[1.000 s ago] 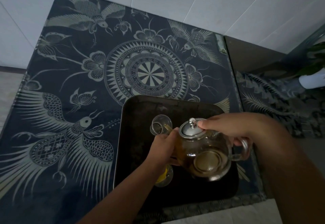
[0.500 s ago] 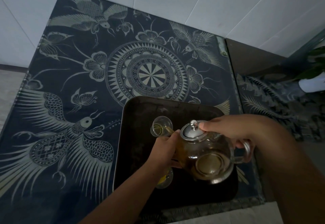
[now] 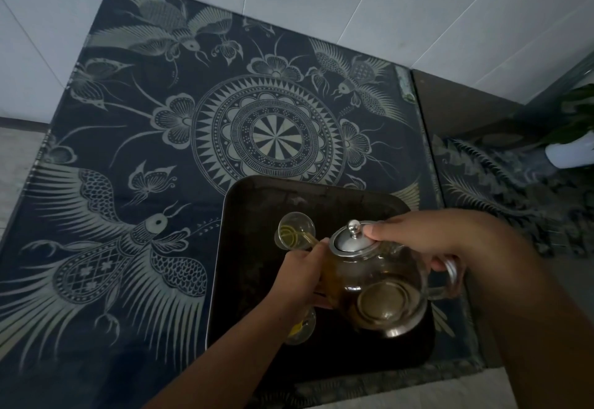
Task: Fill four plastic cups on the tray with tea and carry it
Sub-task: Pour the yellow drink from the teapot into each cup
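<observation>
A: What are the fingers doing?
B: The right hand [image 3: 427, 241] grips the handle of the glass teapot [image 3: 376, 283], thumb on its lid; the left hand [image 3: 302, 277] closes round its front.
A: And the tea?
B: Streaming from the tilted spout into a cup [image 3: 294, 230] on the dark tray [image 3: 250, 264]; another cup [image 3: 302, 328] sits nearer, on the patterned surface [image 3: 135, 183].

Your dark rectangular tray [image 3: 254, 215] lies on the near right part of the patterned glass-topped table [image 3: 128, 151]. On it, a clear plastic cup [image 3: 295, 230] stands behind your left hand [image 3: 303, 275], and another [image 3: 300, 328] shows before that hand. Your right hand [image 3: 427, 235] holds the glass teapot [image 3: 376, 286] tilted over the tray, spout leftward at the far cup.
</observation>
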Available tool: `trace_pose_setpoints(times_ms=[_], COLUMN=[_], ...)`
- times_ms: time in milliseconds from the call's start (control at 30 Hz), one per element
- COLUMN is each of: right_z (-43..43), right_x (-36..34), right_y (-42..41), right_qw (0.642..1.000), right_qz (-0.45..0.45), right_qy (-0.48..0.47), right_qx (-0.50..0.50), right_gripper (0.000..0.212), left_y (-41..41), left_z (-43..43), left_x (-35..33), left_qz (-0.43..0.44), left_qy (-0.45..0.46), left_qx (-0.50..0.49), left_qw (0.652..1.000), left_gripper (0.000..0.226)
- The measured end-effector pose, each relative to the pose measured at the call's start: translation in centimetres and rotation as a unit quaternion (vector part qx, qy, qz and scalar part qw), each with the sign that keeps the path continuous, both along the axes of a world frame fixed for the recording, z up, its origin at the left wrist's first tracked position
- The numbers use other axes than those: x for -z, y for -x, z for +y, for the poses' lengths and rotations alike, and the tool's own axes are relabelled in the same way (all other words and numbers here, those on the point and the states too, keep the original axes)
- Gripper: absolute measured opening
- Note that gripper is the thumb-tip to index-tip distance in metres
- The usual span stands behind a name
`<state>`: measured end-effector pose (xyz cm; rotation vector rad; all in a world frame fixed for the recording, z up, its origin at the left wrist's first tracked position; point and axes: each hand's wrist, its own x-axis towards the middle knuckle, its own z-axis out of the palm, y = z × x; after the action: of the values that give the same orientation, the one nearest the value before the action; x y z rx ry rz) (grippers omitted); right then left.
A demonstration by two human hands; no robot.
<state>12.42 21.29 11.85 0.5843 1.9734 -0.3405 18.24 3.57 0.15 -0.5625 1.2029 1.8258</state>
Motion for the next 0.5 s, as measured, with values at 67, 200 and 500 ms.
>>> trace_pose_setpoints(times_ms=[67,200,500], right_z=[-0.08,0.03,0.11], right_x=[-0.10,-0.04,-0.18], right_y=[0.01,0.00,-0.07], right_qw=[1.000,1.000,1.000], right_qz=[-0.005,-0.009,0.002], right_qy=[-0.001,0.000,-0.006], right_qx=[-0.001,-0.005,-0.003], right_gripper=[0.095,0.104,0.101], left_y=[-0.01,-0.07,-0.19], left_z=[0.02,0.05,0.16], left_x=[0.08,0.21,0.28], left_qz=[-0.002,-0.001,0.002], left_qy=[0.001,-0.003,-0.005], left_qx=[0.002,0.002,0.010], left_qw=[1.000,1.000,1.000], left_gripper=[0.039,0.039,0.041])
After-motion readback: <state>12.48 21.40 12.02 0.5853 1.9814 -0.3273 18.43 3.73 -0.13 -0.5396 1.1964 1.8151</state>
